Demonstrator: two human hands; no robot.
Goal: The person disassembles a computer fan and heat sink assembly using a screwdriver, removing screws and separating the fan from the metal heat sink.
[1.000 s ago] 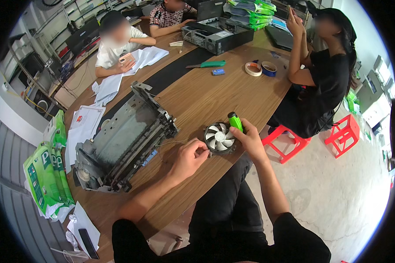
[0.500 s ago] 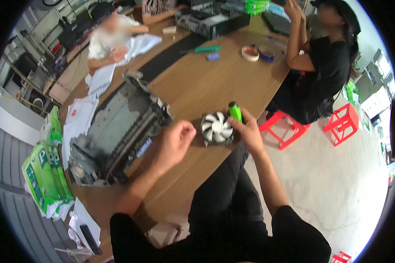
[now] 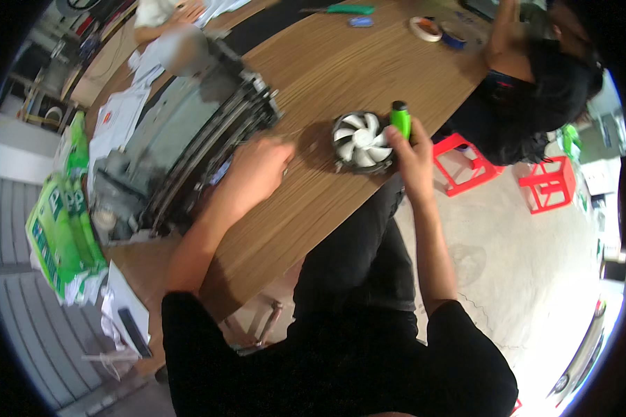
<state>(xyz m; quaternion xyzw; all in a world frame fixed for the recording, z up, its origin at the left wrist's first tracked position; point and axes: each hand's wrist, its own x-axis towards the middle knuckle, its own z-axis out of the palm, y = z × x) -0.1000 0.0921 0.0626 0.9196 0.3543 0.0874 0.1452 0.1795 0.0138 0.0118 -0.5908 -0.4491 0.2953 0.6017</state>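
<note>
Fan, white blades in a round black frame (image 3: pixel 364 139), one: lying flat on the brown wood-grain counter (image 3: pixel 292 208), near its edge; landmark for all below.
Right hand (image 3: pixel 415 151), one: at the fan's right rim, fingers grasping a bright-green, black-capped tool handle (image 3: pixel 400 124), one, roughly upright; shaft not visible.
Left hand (image 3: pixel 257 170), one: left of the fan, apart from it, fingers curled inward; blurred, so whether they pinch anything cannot be told.
Handling note, by judgement: keep the handle upright and any pressure straight down, brace the frame with the left fingers against swivelling, stay clear of the blades.
Grey metal-and-plastic machine chassis (image 3: pixel 170 128), long, open, one: left of the fan.
Red plastic stools (image 3: pixel 567 177), two in plain view: right of the fan, on the floor (image 3: pixel 494 278).
Tape rolls, two, pale (image 3: pixel 423 37) and dark-blue (image 3: pixel 455 43): beyond the fan, rightward.
Small blue flat block (image 3: pixel 361 22), one: beyond the fan.
Green-handled bladed tool (image 3: pixel 350 10), one: farthest beyond the fan.
</note>
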